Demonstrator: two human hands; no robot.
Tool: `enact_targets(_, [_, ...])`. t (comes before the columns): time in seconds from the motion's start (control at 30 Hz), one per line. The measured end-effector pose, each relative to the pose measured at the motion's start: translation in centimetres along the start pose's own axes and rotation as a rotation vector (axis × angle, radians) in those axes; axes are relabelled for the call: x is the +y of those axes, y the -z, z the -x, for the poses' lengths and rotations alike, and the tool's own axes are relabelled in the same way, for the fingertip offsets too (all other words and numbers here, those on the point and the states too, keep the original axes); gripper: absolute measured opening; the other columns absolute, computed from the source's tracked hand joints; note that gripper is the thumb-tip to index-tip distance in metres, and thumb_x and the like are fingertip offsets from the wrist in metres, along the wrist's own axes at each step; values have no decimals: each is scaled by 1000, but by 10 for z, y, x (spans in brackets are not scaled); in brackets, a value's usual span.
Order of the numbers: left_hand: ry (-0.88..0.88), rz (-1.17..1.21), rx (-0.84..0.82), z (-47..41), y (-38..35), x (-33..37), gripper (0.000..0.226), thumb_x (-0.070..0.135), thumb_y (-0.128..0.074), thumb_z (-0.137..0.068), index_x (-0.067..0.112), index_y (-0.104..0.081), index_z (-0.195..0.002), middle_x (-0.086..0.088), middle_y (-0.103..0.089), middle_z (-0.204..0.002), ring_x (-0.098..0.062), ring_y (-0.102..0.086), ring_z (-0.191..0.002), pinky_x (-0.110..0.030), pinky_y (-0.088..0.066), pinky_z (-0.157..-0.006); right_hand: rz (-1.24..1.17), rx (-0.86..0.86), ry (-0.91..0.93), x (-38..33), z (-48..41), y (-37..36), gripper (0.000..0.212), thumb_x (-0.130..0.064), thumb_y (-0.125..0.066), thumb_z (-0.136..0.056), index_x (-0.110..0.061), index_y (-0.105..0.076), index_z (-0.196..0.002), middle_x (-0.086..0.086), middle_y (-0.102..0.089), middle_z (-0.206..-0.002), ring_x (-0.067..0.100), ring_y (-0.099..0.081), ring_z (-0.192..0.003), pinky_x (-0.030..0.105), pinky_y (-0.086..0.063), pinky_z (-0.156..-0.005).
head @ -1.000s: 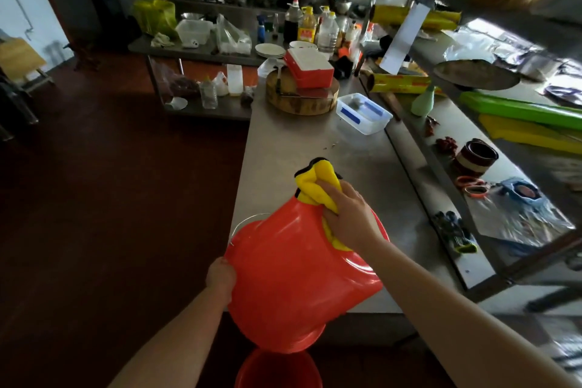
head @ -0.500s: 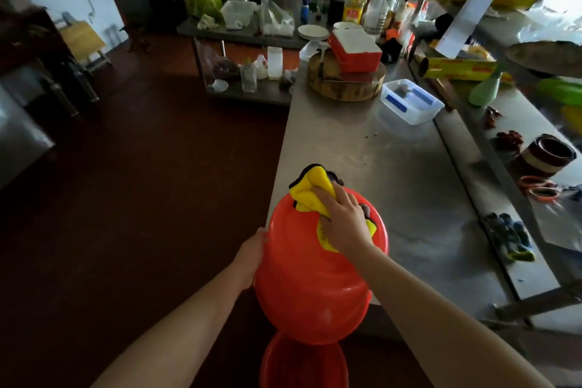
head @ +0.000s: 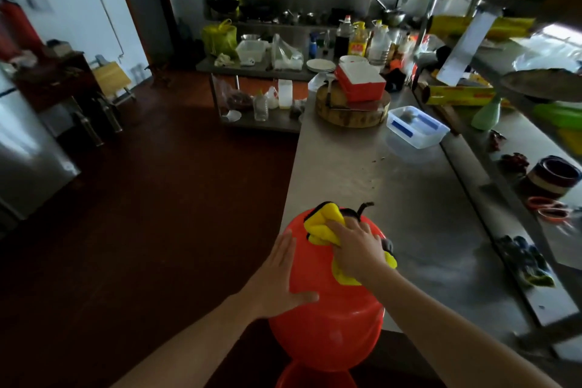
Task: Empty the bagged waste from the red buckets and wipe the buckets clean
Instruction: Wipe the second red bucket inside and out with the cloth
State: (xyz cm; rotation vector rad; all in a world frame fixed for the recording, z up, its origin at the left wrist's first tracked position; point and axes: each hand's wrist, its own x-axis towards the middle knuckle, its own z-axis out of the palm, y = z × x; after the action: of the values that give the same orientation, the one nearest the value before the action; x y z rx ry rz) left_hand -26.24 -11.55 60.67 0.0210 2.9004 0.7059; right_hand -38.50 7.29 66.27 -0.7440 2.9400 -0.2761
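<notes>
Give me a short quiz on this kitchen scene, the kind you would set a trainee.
1. True or false: the right hand presses a yellow cloth against the red bucket.
2. Where is the left hand? A: flat against the bucket's side. B: hanging free at the person's side. C: gripping the cloth.
3. What colour is the box that sits on the round wooden chopping block?

Key: 1 true; 2 A; 3 red.
</notes>
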Motion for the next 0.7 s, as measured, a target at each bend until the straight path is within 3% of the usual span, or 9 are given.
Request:
enact_targets(0.13, [-48, -73, -21, -3, 4, -5, 155, 97, -59, -53, 22, 37, -149, 11, 51, -150, -5, 44, -139, -37, 5, -121, 20, 20, -22, -19, -6, -4, 56, -36, -52, -98, -42, -33, -150, -1, -29, -160, 31, -32, -139, 53, -34, -109])
enact_targets(0.23, [-38, -11, 36, -8, 4, -1, 158, 88, -71, -50, 28, 35, -150, 13, 45, -154, -4, 39, -142, -38, -10, -119, 0, 32, -1, -32, -19, -1, 57, -37, -53, -97, -41, -33, -150, -2, -24, -163, 30, -31, -141, 51, -36, -107])
enact_targets(0.33, [3, -33, 25, -23, 3, 13, 156, 87, -70, -54, 23, 34, -152, 8, 46, -155, -12, 38, -145, -43, -9, -126, 23, 18, -24, -38, -33, 1, 52, -41, -52, -96, -38, -39, -146, 0, -22, -163, 32, -32, -139, 50, -37, -104])
enact_targets(0.43, [34, -23, 24, -34, 1, 24, 148, 90, -61, -61, 21, 33, -152, 7, 46, -155, -13, 36, -146, -44, -6, -127, 52, -20, -37, -32, -44, -1, 54, -48, -48, -99, -35, -37, -150, 1, -7, -168, 33, -15, -151, 55, -27, -114])
enact_targets(0.5, [25, -36, 59, -35, 0, 23, 133, 95, -43, -70, 22, 30, -154, 8, 43, -157, -11, 33, -148, -44, -6, -127, 75, -10, 7, -26, -47, -5, 59, -50, -45, -101, -33, -29, -155, -2, -2, -169, 28, -6, -155, 53, -20, -120])
enact_targets(0.6, [38, -164, 56, -35, -2, 18, 120, 98, -17, -74, 22, 28, -155, 7, 42, -157, -12, 31, -148, -46, -2, -126, 83, -23, 33, -20, -51, -8, 60, -41, -46, -102, -34, -25, -157, -5, -2, -169, 24, -8, -155, 49, -30, -114])
enact_targets(0.7, [37, -207, 45, -38, -4, 19, 121, 100, -12, -72, 22, 29, -154, 4, 41, -158, -13, 31, -148, -45, 3, -126, 81, -49, -8, -10, -55, -5, 58, -32, -45, -102, -31, -28, -157, -4, -3, -169, 24, -8, -155, 48, -33, -112])
